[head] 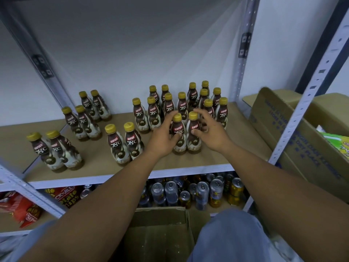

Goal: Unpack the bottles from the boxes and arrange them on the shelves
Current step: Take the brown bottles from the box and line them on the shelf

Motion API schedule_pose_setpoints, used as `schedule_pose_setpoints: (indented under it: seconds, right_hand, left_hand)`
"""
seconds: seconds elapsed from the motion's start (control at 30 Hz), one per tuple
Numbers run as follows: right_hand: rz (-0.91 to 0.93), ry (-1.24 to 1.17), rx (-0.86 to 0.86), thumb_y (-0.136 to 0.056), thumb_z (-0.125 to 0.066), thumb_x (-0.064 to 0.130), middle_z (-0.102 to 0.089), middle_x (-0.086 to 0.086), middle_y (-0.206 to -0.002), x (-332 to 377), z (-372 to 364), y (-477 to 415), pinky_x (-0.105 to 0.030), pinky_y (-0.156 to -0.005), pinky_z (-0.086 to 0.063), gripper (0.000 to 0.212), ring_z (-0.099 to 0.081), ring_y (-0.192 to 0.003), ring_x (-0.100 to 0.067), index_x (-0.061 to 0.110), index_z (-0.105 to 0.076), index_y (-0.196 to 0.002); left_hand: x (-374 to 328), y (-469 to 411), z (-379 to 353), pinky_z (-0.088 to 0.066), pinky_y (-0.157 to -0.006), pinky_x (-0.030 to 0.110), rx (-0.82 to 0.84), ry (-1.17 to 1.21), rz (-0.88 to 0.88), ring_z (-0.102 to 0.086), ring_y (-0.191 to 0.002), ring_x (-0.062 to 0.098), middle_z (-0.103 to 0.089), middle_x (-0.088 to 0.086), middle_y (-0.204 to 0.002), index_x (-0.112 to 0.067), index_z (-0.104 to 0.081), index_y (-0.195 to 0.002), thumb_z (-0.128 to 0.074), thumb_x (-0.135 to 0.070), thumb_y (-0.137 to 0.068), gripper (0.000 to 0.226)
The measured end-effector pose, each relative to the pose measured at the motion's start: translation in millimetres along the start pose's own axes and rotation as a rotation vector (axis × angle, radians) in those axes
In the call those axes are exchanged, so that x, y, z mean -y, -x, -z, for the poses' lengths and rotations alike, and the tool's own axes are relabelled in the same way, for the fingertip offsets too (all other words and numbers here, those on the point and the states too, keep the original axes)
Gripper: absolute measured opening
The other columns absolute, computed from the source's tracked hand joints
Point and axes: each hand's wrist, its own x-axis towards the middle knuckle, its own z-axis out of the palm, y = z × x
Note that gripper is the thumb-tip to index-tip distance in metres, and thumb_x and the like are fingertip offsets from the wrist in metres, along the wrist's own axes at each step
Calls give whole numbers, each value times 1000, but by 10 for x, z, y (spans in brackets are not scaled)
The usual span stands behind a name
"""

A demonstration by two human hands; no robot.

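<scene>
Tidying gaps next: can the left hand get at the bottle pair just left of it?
Probably yes: bare shelf lies between the left hand and that pair, though its grip is on a bottle now.

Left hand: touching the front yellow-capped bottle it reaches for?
Touching. Head view: the left hand grips the front bottle, thumb across its label, fingers behind its neck. The right hand has its thumb on the neighbouring bottle.

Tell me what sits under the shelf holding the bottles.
Upright drink cans at the right and snack bags at the left. The shelf board and the left forearm hide the rest.
</scene>
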Motion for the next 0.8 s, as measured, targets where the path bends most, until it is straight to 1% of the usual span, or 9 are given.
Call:
schedule_pose_setpoints:
  seconds: [0.1,0.23,0.3,0.4,0.57,0.7,0.8]
  right_hand:
    - [-9,1,4,-91,-73,13,-56,12,-125,19,26,59,-36,-106,-49,68,-52,-122,-6,36,-42,-147]
    - [-16,36,-3,-91,-74,16,-57,14,-124,17,45,125,-37,-103,-51,69,-54,-116,-6,39,-41,-147]
    - [-18,42,-4,-91,-74,17,-58,15,-121,15,52,151,-38,-102,-52,69,-56,-114,-8,40,-40,-147]
    - [-13,44,2,-91,-74,18,-59,14,-125,14,63,178,-38,-104,-51,69,-54,-115,-6,40,-40,-147]
    - [-7,63,-3,-91,-74,19,-59,12,-130,27,67,208,-40,-104,-50,69,-52,-115,-6,40,-39,-147]
    - [-5,66,-4,-91,-74,18,-60,10,-133,25,72,222,-41,-104,-51,69,-52,-116,-6,40,-39,-146]
    - [2,55,-3,-91,-74,17,-59,14,-130,23,75,228,-40,-104,-51,68,-52,-116,-4,39,-40,-146]
  left_hand:
    - [-55,52,2,-60,-85,46,-5,-23,1,-72,-90,27,-65,-3,-130,-51,-23,-151,-71,-23,-93,81]
    - [-118,118,8,-61,-82,45,0,-43,26,-74,-78,23,-68,-3,-121,-53,-21,-151,-70,-22,-94,81]
    - [-133,148,13,-61,-82,44,-2,-56,21,-73,-77,22,-68,-2,-122,-52,-21,-151,-70,-23,-94,80]
    - [-159,184,21,-60,-85,43,-5,-64,16,-73,-84,24,-63,-5,-132,-52,-21,-151,-70,-25,-94,80]
    - [-184,228,23,-58,-90,42,1,-60,5,-70,-95,26,-60,-7,-138,-48,-22,-153,-70,-24,-94,80]
    - [-196,244,28,-58,-90,42,1,-65,4,-70,-95,26,-61,-7,-136,-49,-22,-152,-71,-25,-94,79]
    - [-199,240,28,-57,-91,42,-3,-69,2,-70,-96,27,-62,-7,-134,-49,-23,-152,-71,-26,-94,79]
